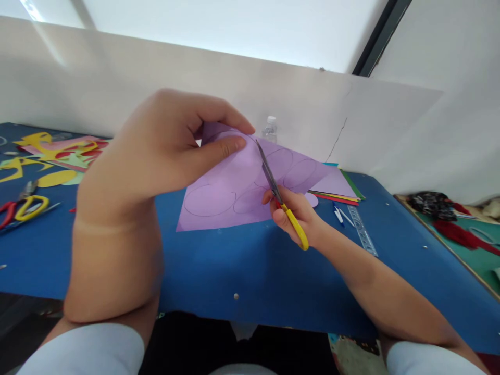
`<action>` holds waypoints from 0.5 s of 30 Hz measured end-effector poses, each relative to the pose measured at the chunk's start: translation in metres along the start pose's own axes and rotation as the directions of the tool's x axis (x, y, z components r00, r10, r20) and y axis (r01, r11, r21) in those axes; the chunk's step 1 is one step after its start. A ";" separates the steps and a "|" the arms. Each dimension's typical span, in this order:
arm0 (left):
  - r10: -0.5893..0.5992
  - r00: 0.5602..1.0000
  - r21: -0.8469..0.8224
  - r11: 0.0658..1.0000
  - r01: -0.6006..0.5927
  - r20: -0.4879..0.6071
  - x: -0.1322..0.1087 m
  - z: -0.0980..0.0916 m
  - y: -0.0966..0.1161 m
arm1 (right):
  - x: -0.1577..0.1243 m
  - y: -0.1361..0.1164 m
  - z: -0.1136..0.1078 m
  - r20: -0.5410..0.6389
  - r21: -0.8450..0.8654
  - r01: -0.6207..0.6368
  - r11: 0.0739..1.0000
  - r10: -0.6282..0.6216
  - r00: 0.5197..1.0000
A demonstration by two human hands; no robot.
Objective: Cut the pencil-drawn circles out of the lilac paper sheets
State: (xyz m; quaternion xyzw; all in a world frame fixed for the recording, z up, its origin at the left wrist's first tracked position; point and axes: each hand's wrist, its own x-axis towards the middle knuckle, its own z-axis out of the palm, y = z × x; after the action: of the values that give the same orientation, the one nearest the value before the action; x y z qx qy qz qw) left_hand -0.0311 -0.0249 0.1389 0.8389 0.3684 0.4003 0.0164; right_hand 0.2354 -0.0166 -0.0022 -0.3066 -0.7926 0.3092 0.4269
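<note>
My left hand (183, 140) pinches the upper edge of a purple sheet of paper (222, 208) between thumb and fingers, holding it up above the table. Several ovals are drawn on the sheet in dark line. In my right hand (292, 211) is a pair of scissors (291, 224) with yellow and red handles, my fingers wrapped round them. The blades point up and lie against the paper, their tips just right of my left thumb. How far the blades are apart is hard to make out.
On the blue table (219, 271), yellow paper scraps (42, 146), a yellow oval (57, 178) and red-and-yellow-handled tools (27, 208) lie left. At right are coloured sheets (336, 187), pens (339, 214) and a clear ruler (362, 232). A plastic bottle (270, 129) stands behind the paper.
</note>
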 end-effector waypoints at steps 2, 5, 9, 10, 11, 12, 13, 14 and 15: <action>-0.004 1.000 0.004 1.000 0.004 0.009 0.000 0.000 0.000 | -0.001 0.001 0.001 0.005 0.032 -0.008 0.999 0.008 1.000; -0.024 0.999 -0.007 1.000 0.024 0.023 0.001 0.000 -0.001 | -0.001 0.002 0.003 0.018 0.079 -0.028 0.996 0.027 0.999; 0.018 1.000 -0.025 1.000 -0.017 0.014 0.001 0.002 -0.005 | -0.002 0.000 0.005 0.023 0.127 -0.035 0.991 0.032 0.999; 0.028 0.999 -0.028 0.999 -0.027 0.016 0.001 0.002 -0.005 | -0.002 -0.001 0.005 0.025 0.136 -0.033 0.990 0.030 0.999; 0.030 0.999 -0.028 0.999 -0.029 0.022 0.000 0.002 -0.004 | -0.002 -0.001 0.005 0.027 0.140 -0.031 0.990 0.027 0.999; 0.025 0.999 -0.028 0.999 -0.024 0.030 -0.001 0.002 -0.004 | -0.002 -0.002 0.004 0.029 0.141 -0.030 0.990 0.026 0.999; 0.014 0.999 -0.032 0.999 -0.013 0.038 -0.001 0.002 -0.003 | -0.002 -0.002 0.004 0.029 0.139 -0.029 0.990 0.025 0.999; 0.000 0.999 -0.037 0.999 0.001 0.040 -0.002 0.002 -0.003 | -0.001 -0.002 0.004 0.031 0.136 -0.029 0.990 0.025 0.999; -0.008 0.999 -0.040 0.999 0.010 0.033 -0.002 0.001 -0.003 | -0.001 -0.002 0.003 0.033 0.133 -0.029 0.991 0.025 0.999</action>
State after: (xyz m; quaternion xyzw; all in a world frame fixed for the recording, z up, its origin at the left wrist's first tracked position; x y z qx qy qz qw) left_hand -0.0330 -0.0237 0.1352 0.8432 0.3637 0.3937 0.0413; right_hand 0.2326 -0.0197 -0.0027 -0.2830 -0.7725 0.3722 0.4297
